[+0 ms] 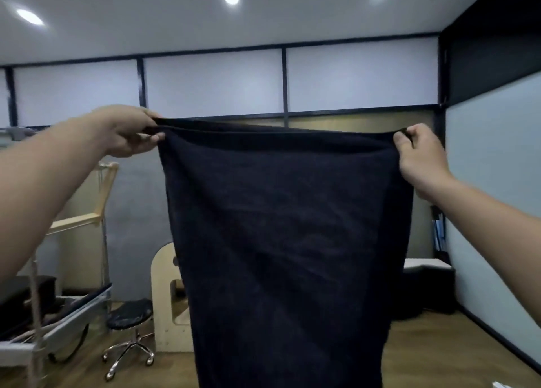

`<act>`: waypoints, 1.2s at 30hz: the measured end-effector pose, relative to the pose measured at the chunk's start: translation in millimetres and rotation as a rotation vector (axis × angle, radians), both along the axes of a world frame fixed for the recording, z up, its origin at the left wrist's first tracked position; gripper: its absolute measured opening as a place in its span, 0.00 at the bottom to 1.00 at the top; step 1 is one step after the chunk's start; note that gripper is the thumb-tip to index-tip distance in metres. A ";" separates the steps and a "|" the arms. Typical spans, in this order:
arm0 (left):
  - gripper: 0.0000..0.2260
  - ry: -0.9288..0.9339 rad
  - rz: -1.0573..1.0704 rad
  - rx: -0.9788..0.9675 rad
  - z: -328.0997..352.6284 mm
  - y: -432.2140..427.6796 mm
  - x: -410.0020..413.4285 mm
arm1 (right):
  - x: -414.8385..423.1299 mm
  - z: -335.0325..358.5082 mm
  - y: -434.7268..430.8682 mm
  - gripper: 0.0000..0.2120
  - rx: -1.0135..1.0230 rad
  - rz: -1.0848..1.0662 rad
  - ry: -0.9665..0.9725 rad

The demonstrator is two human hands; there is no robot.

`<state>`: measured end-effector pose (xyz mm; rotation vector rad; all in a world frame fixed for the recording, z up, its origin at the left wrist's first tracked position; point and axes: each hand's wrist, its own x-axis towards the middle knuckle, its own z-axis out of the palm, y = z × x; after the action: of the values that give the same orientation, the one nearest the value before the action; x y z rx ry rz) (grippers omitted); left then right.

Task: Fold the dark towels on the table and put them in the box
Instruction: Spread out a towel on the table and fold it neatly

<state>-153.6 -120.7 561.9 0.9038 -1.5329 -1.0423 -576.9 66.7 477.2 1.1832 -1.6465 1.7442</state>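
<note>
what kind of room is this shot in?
Likely a pilates or physio studio, not certain: a low bed with ropes at left, a wooden arched barrel, a rolling stool, wood floor. The towel hides the middle.

Towel (281, 241) blocks centre (runs off frame bottom); air free above, beside; stool (130, 317) low left.

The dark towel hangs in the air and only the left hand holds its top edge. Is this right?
Both hands hold it: in the head view the left hand pinches one top corner of the dark towel and the right hand pinches the other. It does hang in the air.
</note>
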 end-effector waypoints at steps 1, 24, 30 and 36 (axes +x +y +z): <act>0.15 0.159 -0.107 0.085 0.3 3.0 -4.0 | 2.3 2.6 1.2 0.10 -0.016 0.005 -0.025; 0.15 -0.661 0.080 -0.691 -55.0 63.0 -59.6 | 96.8 -9.6 -14.0 0.03 0.243 0.276 0.240; 0.05 -0.361 -0.528 -0.347 -117.4 88.3 -133.5 | 145.4 -27.9 -32.3 0.04 0.321 0.470 0.268; 0.06 -0.273 -0.355 -0.409 -121.6 80.8 -131.4 | 135.2 -56.4 -28.1 0.08 0.225 0.581 0.066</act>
<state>-285.0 -39.9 440.3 0.5109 -2.0967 -0.8195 -441.8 38.6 420.8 1.9560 -1.5896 1.8389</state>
